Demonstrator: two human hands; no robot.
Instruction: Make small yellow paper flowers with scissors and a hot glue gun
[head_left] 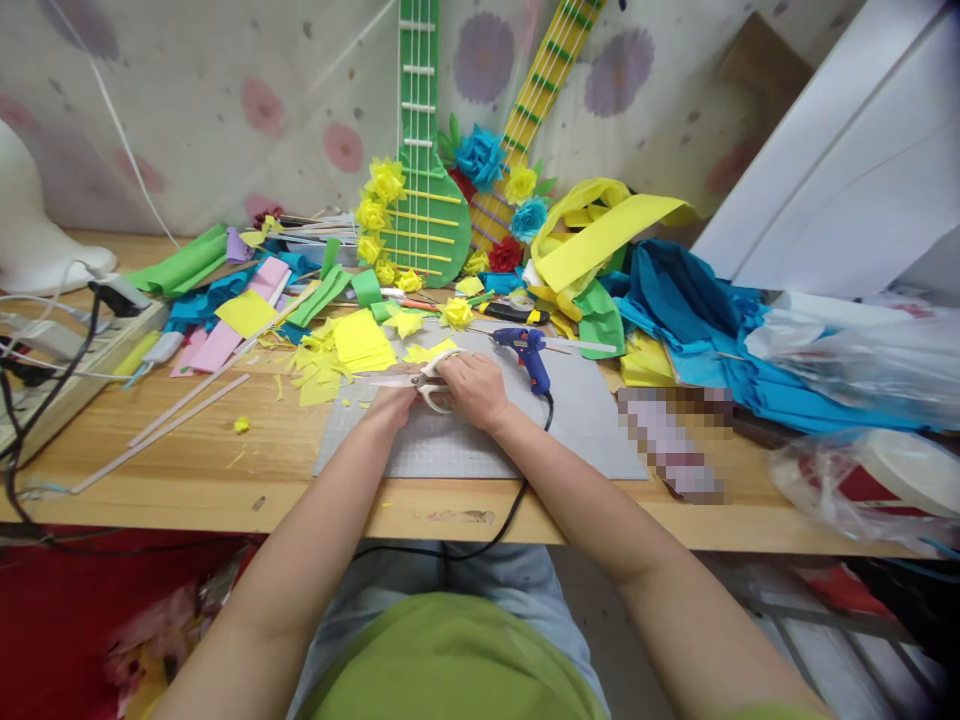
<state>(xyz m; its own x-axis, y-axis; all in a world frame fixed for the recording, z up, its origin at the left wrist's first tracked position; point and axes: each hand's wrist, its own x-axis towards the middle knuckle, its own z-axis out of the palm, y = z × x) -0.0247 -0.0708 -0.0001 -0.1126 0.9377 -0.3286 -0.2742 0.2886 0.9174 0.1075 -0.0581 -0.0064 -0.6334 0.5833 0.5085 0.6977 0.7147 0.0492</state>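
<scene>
White-handled scissors (418, 380) are poised over a gray cutting mat (592, 430) in the head view, your right grip (478, 388) wrapped around their handles. Your left grip (393, 408) sits just below the blades; whether it pinches anything cannot be told. That closeness is the hazard: a careless snip could nick your left fingers. Near your right wrist lies a blue glue gun (529, 352), its black cord (550, 412) trailing over the front edge, where a snagging forearm could drag it; whether the nozzle is hot does not show. Around the mat, the wooden tabletop (292, 460) carries yellow paper squares (362, 342) and blue crepe paper (679, 300). Behind, a green model guitar (427, 225) and a yellow-necked model guitar (551, 70), flower-trimmed, stand before a floral curtain (300, 60).
</scene>
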